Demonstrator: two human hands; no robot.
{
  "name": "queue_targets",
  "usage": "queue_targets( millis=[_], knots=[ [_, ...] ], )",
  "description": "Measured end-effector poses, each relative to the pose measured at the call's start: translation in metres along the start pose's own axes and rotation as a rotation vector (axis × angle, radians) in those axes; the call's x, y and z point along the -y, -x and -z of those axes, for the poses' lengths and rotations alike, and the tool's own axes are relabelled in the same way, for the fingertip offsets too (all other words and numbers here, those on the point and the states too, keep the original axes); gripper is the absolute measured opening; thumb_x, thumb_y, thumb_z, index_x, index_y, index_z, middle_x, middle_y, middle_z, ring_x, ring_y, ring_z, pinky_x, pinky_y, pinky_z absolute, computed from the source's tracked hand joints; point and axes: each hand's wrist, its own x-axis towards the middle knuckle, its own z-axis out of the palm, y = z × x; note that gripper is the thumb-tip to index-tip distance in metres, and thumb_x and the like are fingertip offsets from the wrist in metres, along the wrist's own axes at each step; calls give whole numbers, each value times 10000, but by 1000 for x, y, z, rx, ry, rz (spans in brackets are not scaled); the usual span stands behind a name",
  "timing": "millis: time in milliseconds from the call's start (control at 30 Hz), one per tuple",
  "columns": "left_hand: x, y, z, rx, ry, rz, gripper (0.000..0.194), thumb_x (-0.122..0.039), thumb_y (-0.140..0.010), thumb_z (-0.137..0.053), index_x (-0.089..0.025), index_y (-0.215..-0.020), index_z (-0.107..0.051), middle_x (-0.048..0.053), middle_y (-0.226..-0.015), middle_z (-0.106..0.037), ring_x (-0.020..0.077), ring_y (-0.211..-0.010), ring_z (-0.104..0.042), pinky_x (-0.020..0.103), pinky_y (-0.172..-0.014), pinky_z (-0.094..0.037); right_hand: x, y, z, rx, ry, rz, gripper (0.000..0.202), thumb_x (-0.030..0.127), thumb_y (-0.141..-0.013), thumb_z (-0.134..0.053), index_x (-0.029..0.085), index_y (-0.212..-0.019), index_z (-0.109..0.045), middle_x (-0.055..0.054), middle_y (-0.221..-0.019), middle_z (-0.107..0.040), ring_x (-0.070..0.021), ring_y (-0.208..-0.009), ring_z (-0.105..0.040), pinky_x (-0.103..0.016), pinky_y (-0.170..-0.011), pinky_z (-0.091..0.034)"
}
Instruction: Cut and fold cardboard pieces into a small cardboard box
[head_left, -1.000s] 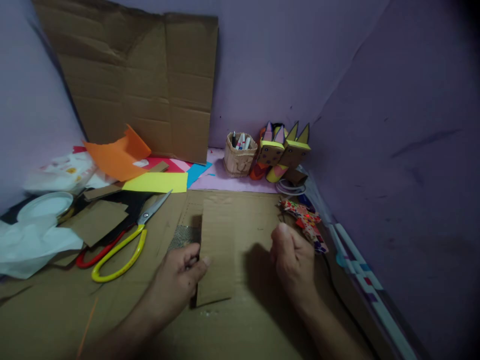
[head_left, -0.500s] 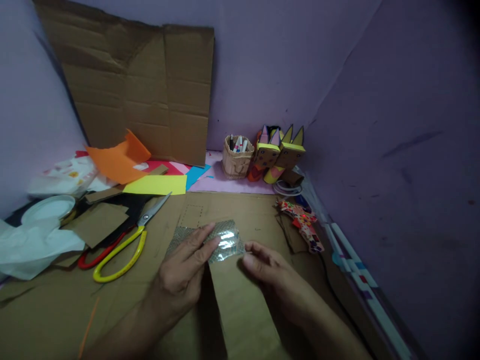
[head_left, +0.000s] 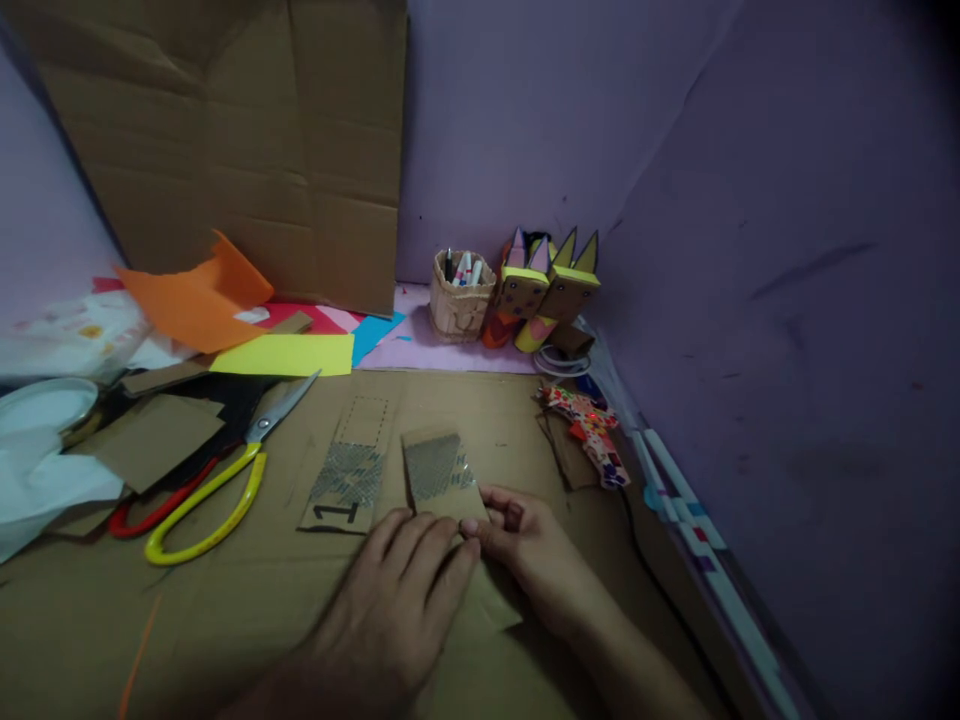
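A strip of cardboard (head_left: 446,445) with a grey printed patch and a shiny piece of clear tape (head_left: 469,472) lies in front of me, its near part sloping toward me. Across its middle rests my left hand (head_left: 401,590), palm down, fingers stretched over the surface. My right hand (head_left: 525,545) pinches the strip's right edge between thumb and fingers, the thumb tip close to my left fingertips. Left of the strip, a second cardboard piece (head_left: 349,470) marked with a "1" and a dashed outline lies flat.
Scissors (head_left: 259,430) with red and yellow handles lie at left beside cardboard scraps (head_left: 161,440). Yellow paper (head_left: 289,355) and orange paper (head_left: 202,300) lie behind. A pen holder (head_left: 461,300), cardboard figures (head_left: 551,285) and a patterned glue gun (head_left: 589,425) with a cord stand or lie at right.
My left hand has slid nearer to me along the strip, uncovering the printed patch and the piece marked "1". The strip's near part has shifted. The view has tilted down slightly.
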Motion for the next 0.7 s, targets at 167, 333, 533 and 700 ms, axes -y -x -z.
queue_targets(
  millis=[167, 333, 533, 700],
  knots=[
    [0, 5, 2, 9, -55, 1, 320, -146, -834, -334, -139, -985, -616, 95, -992, -645, 252, -964, -525, 411, -903, -364, -4, 21, 13, -215, 395, 75, 410, 470, -771, -558, 139, -991, -656, -86, -820, -694, -203, -760, -639, -331, -711, -499],
    [-3, 10, 22, 195, -91, 3, 323, -146, -829, -361, -155, -1041, -604, 84, -1070, -631, 218, -1028, -520, 335, -880, -403, -15, 51, 32, -8, 914, 502, 478, 394, -724, -671, 215, -1151, -550, -107, -1102, -625, -227, -999, -589, -334, -832, -490],
    [-8, 22, 27, 305, -50, 66, 381, -116, -808, -383, -171, -1146, -551, 60, -1103, -613, 209, -1105, -480, 330, -914, -422, -26, 45, 23, 113, 1299, 741, 481, 248, -715, -629, 143, -1164, -490, -146, -1088, -585, -247, -972, -560, -362, -787, -504],
    [-7, 20, 30, 309, 11, -6, 316, -118, -824, -429, -192, -1094, -575, 37, -1103, -615, 195, -1124, -469, 320, -961, -399, -21, 42, 22, 151, 1428, 778, 399, 116, -724, -499, 135, -1122, -530, -130, -1048, -615, -231, -950, -558, -346, -784, -510]
  ],
)
